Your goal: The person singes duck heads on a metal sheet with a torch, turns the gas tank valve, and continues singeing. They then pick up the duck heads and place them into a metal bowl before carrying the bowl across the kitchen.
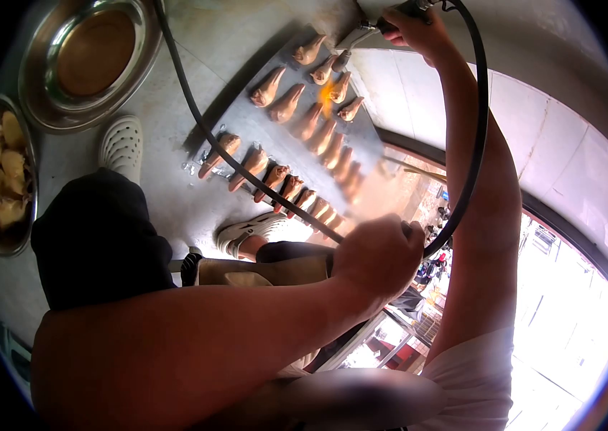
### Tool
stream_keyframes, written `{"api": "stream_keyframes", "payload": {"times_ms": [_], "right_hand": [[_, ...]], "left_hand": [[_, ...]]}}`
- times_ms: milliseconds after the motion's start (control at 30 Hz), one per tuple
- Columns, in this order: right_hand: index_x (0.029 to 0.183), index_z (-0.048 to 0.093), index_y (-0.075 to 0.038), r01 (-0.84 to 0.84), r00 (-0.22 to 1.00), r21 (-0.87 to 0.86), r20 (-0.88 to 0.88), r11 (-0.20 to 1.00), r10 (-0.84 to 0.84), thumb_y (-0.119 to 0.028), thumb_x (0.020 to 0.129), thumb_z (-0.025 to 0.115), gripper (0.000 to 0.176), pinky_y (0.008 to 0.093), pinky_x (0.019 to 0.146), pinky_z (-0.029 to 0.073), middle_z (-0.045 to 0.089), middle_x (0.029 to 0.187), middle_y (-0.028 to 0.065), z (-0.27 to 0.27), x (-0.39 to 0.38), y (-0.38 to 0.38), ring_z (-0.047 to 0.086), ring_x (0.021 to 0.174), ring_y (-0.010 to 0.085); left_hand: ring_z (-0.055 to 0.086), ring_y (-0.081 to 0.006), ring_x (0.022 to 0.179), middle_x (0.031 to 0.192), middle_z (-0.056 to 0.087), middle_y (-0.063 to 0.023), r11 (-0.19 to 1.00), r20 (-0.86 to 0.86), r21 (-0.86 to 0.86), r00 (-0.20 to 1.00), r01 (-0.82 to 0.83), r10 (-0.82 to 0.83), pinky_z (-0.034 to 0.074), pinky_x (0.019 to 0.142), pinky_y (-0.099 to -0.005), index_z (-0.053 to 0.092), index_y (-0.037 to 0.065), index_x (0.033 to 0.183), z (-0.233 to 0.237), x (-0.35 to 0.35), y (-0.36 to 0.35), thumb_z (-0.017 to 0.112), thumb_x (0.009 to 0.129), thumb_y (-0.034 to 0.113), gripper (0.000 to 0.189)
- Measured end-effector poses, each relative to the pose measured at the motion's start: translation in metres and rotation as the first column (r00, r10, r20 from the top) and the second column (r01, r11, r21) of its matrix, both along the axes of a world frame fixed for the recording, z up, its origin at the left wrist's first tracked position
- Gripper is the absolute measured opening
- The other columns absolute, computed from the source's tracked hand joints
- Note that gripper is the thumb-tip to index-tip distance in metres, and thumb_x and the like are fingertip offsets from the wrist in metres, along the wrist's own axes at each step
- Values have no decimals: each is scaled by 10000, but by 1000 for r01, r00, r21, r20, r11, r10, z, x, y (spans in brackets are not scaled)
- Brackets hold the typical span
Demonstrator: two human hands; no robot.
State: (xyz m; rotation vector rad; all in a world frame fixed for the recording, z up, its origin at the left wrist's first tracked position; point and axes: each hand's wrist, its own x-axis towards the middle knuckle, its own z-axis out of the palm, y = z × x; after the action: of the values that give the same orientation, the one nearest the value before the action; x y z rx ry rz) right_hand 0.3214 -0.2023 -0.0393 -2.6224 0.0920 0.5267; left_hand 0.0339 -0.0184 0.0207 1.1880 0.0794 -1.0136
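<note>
My right hand (419, 32), at the top, is closed around the handle of a gas torch (343, 59). From the torch's nozzle an orange flame (327, 97) plays on poultry drumsticks (287, 104), which lie in rows on a flat metal tray (261, 133) on the floor. A black hose (478, 108) loops down from the torch to my left hand (383, 255), whose fingers are wrapped round it. Beyond that fist the hose (196, 108) continues across the tray to the top left. Some drumsticks look blurred behind hot air or glare.
A wide steel basin (38, 93) stands on the floor at upper left. Below it is a steel bowl (31, 215) holding pale yellowish pieces. My feet, in pale clogs (121, 147), are close to the tray. A white tiled wall (419, 90) rises behind it; bright glare fills the right.
</note>
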Motion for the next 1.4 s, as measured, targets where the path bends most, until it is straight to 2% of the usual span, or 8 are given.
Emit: {"api": "stream_keyframes", "payload": {"times_ms": [100,300,800,1000,1400], "right_hand": [[1083,639,17,22,999,-142,-28,990,-26,-337,895,668,402,325,747,585,702,934,176,-4,-6,-12,707,802,219],[1124,621,27,7,994,-146,-104,989,-23,-337,887,675,437,335,752,584,694,949,181,-5,-15,-15,708,836,232],[1119,633,-6,-33,999,-190,-38,981,26,-330,891,667,398,318,734,581,698,932,159,-18,-13,-23,705,821,210],[1099,635,-11,-13,997,-177,-72,984,0,-330,885,675,386,305,702,584,700,912,152,-17,-18,-20,707,805,200],[1143,629,-15,-18,999,-233,-32,972,11,-354,886,665,426,321,731,571,700,925,159,-24,-16,-32,703,833,204]], "left_hand": [[643,-389,701,679,625,-236,1000,-10,-4,1000,23,-23,497,703,-465,625,-39,738,-1,0,3,476,927,382,485],[644,-389,708,696,630,-237,999,10,-6,999,45,-45,499,713,-462,625,-40,752,-2,-1,1,471,928,380,481],[639,-389,731,716,632,-237,997,-1,-11,997,79,-79,490,726,-464,621,-39,767,-2,1,1,453,937,386,488],[636,-391,732,716,631,-235,996,13,-6,996,87,-87,486,726,-468,617,-37,767,-3,1,-1,448,939,387,488],[632,-398,754,745,631,-241,994,20,0,994,105,-105,486,737,-473,615,-38,774,-4,0,-1,444,941,393,493]]}}
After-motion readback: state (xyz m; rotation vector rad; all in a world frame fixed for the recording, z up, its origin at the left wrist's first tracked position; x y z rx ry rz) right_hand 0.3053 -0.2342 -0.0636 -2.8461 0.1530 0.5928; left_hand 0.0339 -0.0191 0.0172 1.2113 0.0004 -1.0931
